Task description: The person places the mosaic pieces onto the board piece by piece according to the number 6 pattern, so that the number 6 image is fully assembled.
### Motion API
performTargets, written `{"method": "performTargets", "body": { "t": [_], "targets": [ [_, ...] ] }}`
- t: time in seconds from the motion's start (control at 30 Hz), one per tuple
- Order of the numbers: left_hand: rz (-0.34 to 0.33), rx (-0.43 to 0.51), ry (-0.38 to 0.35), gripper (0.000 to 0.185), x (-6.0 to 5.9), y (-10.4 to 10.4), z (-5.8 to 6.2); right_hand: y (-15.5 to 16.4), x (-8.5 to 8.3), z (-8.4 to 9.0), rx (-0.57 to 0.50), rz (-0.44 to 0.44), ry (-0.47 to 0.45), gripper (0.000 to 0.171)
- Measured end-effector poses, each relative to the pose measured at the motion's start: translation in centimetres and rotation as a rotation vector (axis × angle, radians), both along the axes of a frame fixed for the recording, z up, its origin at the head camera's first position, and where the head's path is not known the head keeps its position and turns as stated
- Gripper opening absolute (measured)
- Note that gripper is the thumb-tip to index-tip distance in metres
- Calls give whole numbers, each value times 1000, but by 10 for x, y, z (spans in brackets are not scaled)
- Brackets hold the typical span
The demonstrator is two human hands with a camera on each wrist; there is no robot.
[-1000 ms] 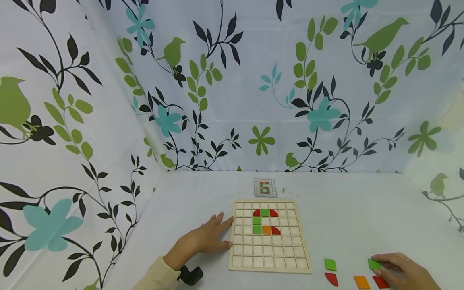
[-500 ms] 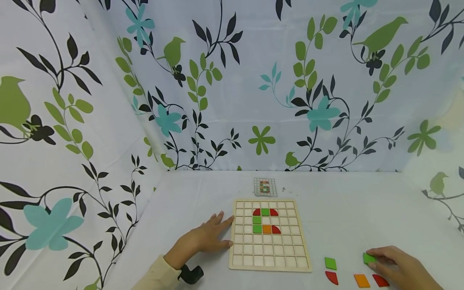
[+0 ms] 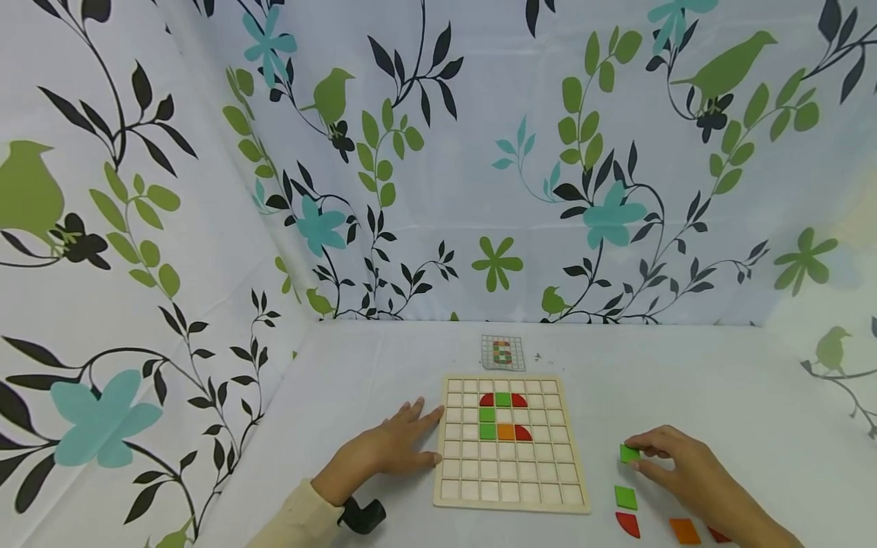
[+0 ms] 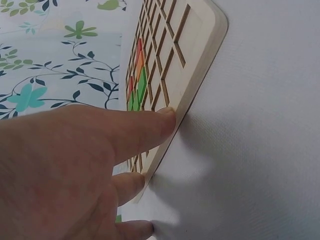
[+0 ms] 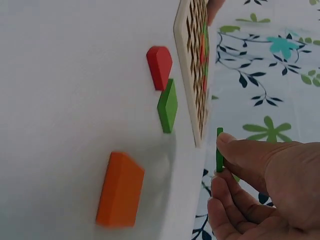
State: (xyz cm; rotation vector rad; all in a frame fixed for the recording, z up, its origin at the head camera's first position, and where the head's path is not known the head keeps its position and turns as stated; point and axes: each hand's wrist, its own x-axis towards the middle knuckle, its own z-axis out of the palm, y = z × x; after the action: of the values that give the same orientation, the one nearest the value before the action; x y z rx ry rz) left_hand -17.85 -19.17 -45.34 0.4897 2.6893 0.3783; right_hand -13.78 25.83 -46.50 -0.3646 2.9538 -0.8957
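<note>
Our right hand (image 3: 674, 464) has lifted the flat green square tile (image 3: 629, 454) off the bench (image 3: 685, 396), pinched, nearer the wooden grid board (image 3: 510, 495); our left hand (image 3: 384, 449), fingers straight, stays flat against its edge; loose glossy tiles (image 3: 625, 497) lie nearest.

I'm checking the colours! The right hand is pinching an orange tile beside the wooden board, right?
Not quite. The right hand pinches a green tile, not an orange one, beside the wooden board; the head view shows it. The orange tile lies on the table.
</note>
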Motion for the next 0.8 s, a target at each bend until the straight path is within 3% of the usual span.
{"method": "performTargets", "body": {
  "t": [0.17, 0.3, 0.57, 0.8],
  "targets": [
    [2, -6, -12, 78, 0, 2, 0, -30, -5, 4, -64, 24, -76, 24],
    [0, -13, -9, 78, 0, 4, 3, -57, -13, 2, -91, 106, -71, 23],
    [-6, -15, -2, 78, -2, 1, 1, -106, -27, -8, -60, 272, 34, 18],
    [8, -13, -2, 78, 0, 1, 3, -123, -31, -10, 63, 315, 119, 20]
  ]
}}
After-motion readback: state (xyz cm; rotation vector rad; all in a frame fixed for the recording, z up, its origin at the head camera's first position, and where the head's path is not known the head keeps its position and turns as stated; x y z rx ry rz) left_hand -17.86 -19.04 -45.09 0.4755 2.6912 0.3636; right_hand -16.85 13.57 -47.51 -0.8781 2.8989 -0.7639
